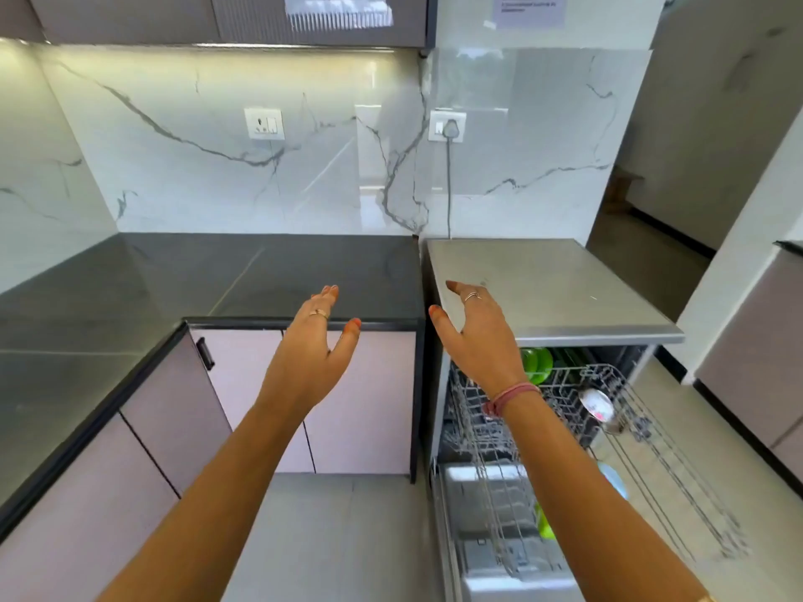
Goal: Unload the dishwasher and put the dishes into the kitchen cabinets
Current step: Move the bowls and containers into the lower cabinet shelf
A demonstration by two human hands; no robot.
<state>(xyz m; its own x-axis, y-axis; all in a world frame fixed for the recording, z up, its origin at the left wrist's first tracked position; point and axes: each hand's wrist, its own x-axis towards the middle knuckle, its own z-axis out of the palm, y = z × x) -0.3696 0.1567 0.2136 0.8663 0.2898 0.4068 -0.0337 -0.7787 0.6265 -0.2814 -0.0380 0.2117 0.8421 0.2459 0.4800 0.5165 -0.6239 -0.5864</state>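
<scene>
The dishwasher (pixel 552 288) stands at the right with its door (pixel 491 553) down and its upper wire rack (pixel 617 410) pulled out. In the rack lie a green plate (pixel 536 362) at the back and a steel cup (pixel 597 404) on its side. A pale blue dish (pixel 615 477) and a green item (pixel 545 525) show lower down. My left hand (pixel 310 354) hovers empty in front of the counter edge, fingers relaxed. My right hand (pixel 478 332) hangs empty over the dishwasher's front left corner, fingers spread.
A dark L-shaped counter (pixel 217 275) runs along the left and back, with pink lower cabinet doors (pixel 365 401) and a black handle (pixel 205 353) beneath. Upper cabinets (pixel 234 15) hang above. A plug and cable (pixel 449 167) run down the marble wall. Tiled floor lies below.
</scene>
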